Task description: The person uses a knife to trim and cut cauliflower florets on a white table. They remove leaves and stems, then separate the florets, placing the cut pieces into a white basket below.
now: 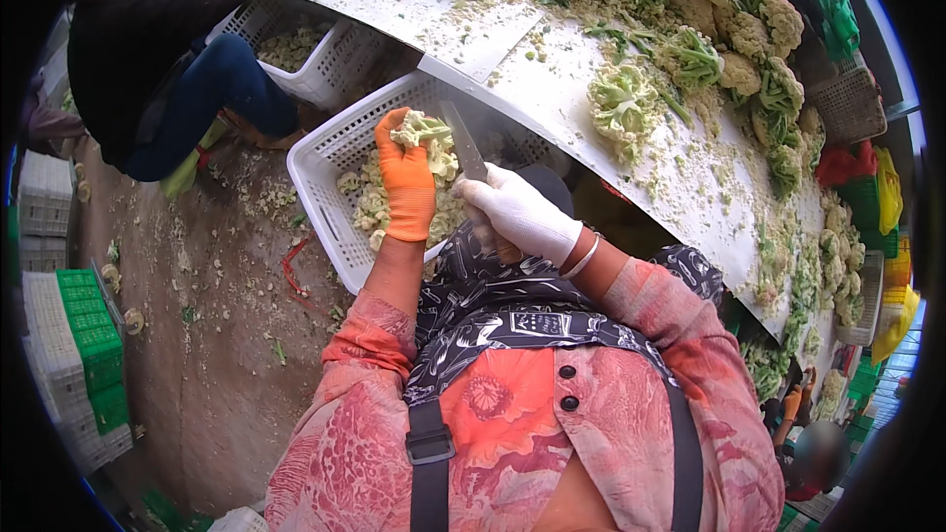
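My left hand (406,187), in an orange glove, is closed around a piece of cauliflower (424,130) with pale green stalks. Its florets stick out past my fingers toward the right. In a white glove, my right hand (520,212) grips a knife (463,141), whose broad blade points up and away beside the cauliflower piece. Whether blade and cauliflower touch I cannot tell. Both hands are over a white plastic crate (320,182) in front of my lap. Cut cauliflower florets (370,199) lie inside it, partly hidden by my hands.
A white table (562,89) strewn with crumbs runs along the far and right side, with whole cauliflowers (690,59) heaped on it. At the left a co-worker (187,69) sits near another white crate (325,64). Stacked green and white crates (84,365) stand at lower left.
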`<state>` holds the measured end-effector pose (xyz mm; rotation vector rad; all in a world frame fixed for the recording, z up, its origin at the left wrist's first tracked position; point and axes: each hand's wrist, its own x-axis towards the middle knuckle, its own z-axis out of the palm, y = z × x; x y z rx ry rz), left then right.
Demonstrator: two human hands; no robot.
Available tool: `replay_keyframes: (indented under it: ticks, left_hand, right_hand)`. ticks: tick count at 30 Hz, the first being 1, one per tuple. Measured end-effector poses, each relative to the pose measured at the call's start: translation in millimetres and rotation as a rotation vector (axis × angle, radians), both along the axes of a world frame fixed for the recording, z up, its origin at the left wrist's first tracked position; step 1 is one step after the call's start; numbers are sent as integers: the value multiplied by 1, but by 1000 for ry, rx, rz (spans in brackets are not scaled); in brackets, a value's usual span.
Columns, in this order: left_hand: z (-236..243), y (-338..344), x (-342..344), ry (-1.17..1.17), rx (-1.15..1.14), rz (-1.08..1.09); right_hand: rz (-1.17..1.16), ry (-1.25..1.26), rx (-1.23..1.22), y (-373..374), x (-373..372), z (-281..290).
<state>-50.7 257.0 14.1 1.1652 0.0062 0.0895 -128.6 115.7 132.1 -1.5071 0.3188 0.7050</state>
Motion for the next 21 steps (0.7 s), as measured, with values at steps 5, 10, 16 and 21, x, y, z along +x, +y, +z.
replay_keyframes:
  ticks: [5,10,16,21]
  left_hand:
    - [0,-8,-5,-152,289,54]
    - [29,6,-10,-73,227,-435]
    - [37,14,-9,109,199,-386]
    - [-2,-10,3,-85,396,9]
  right_hand:
    - [-144,78,277,3,-1,-6]
    - [-281,184,477,-4,2,-13]
    - [-59,-120,81,-4,11,-9]
    - [-54,-118,-3,7,21,-50]
